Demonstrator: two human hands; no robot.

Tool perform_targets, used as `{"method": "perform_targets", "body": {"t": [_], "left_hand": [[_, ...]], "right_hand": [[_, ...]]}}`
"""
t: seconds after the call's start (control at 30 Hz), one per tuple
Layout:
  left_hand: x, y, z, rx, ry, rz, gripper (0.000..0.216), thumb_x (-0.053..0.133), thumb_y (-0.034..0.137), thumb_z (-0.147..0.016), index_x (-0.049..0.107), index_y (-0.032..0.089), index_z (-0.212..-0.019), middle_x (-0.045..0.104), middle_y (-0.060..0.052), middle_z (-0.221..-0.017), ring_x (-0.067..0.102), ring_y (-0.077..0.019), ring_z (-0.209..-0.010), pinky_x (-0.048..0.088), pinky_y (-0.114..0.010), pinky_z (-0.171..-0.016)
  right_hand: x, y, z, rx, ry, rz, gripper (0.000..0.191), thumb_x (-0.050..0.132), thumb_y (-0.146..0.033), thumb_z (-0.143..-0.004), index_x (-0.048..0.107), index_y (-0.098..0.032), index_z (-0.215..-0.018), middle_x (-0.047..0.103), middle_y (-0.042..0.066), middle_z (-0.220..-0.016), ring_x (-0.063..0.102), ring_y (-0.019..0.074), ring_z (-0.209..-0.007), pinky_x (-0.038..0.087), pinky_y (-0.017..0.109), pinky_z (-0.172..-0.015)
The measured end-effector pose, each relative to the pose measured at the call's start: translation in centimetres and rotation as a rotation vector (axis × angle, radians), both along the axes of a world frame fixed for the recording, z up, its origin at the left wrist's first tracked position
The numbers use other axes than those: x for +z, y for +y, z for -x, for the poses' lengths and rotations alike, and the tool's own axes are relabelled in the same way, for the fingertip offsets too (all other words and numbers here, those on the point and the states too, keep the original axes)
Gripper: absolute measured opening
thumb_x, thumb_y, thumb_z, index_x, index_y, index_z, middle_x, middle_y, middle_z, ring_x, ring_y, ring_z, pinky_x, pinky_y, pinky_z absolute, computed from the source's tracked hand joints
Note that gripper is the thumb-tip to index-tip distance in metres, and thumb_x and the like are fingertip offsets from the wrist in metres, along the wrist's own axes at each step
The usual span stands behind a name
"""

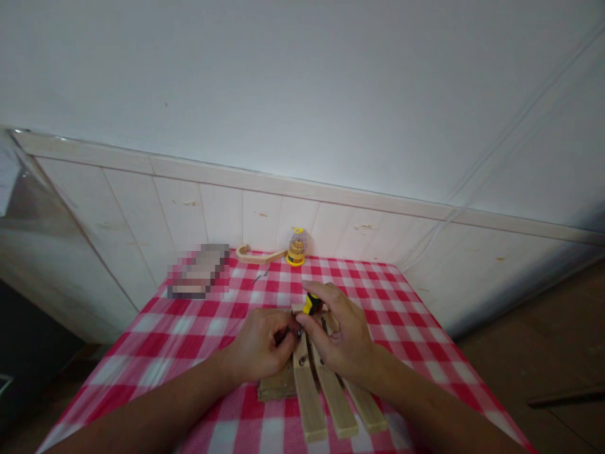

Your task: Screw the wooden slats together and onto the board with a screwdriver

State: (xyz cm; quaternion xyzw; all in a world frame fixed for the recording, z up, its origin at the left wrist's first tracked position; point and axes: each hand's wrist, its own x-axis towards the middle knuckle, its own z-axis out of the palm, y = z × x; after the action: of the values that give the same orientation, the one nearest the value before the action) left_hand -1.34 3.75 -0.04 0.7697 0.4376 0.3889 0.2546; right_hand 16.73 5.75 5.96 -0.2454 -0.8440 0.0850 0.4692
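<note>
My right hand (344, 328) is closed around a yellow-and-black screwdriver (311, 304), its handle pointing up and its lower end near the wood. Close beside it, my left hand (265, 343) pinches at the screwdriver's lower end, where a small metal piece (299, 333) shows; what exactly these fingers hold is hidden. Beneath both hands lie several pieces of wood: three pale strips (311, 407) fan toward me, with dark holes or fittings in them. A rough brown block (276, 386) is under them on the left, and their far ends are partly covered by my hands.
A red-and-white checked cloth (208, 353) covers the table. Toward the wall stand a yellow-based clear bit container (296, 247) and a hooked wooden piece (259, 257). Small metal items (261, 276) lie nearer. A blurred-out rectangular object (201, 271) rests at the left.
</note>
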Motion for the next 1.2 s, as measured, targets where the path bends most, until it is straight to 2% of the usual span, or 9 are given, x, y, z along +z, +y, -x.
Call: {"method": "perform_targets", "body": {"t": [0.27,0.57,0.97,1.2], "left_hand": [[0.08,0.03,0.12,-0.008,0.003,-0.024,0.016,0.052,0.011,-0.082,0.058,0.018,-0.068,0.056,0.004,-0.06,0.047,-0.009,-0.054,0.031,-0.02,-0.054],[-0.11,0.03,0.11,-0.011,-0.01,-0.008,0.016,0.052,0.009,-0.079,0.058,0.017,-0.066,0.06,0.002,-0.062,0.052,-0.0096,-0.056,0.032,-0.02,-0.055],[0.07,0.01,0.15,-0.019,-0.014,0.006,0.016,0.051,0.01,-0.082,0.059,0.017,-0.07,0.062,0.002,-0.064,0.053,-0.0101,-0.057,0.034,-0.021,-0.055],[0.11,0.06,0.32,-0.045,-0.04,0.002,0.019,0.048,0.012,-0.086,0.059,0.017,-0.073,0.063,0.002,-0.066,0.055,-0.0107,-0.059,0.035,-0.021,-0.057]], "right_hand": [[1.13,-0.44,-0.21,0.069,-0.02,0.039,0.048,0.053,-0.008,-0.091,0.052,-0.024,-0.136,0.073,0.009,-0.108,0.073,0.0207,-0.09,0.062,0.034,-0.077],[0.54,-0.3,-0.23,0.049,-0.014,0.038,0.05,0.057,-0.008,-0.091,0.053,-0.025,-0.138,0.072,0.01,-0.117,0.073,0.0213,-0.097,0.062,0.035,-0.085],[0.38,-0.19,-0.17,0.036,-0.006,0.032,0.047,0.062,-0.012,-0.091,0.053,-0.026,-0.136,0.073,0.008,-0.107,0.072,0.0214,-0.089,0.063,0.035,-0.08],[0.44,-0.24,-0.16,0.042,0.006,0.026,0.049,0.062,-0.012,-0.091,0.053,-0.026,-0.136,0.073,0.008,-0.111,0.072,0.0208,-0.09,0.062,0.034,-0.081]]}}
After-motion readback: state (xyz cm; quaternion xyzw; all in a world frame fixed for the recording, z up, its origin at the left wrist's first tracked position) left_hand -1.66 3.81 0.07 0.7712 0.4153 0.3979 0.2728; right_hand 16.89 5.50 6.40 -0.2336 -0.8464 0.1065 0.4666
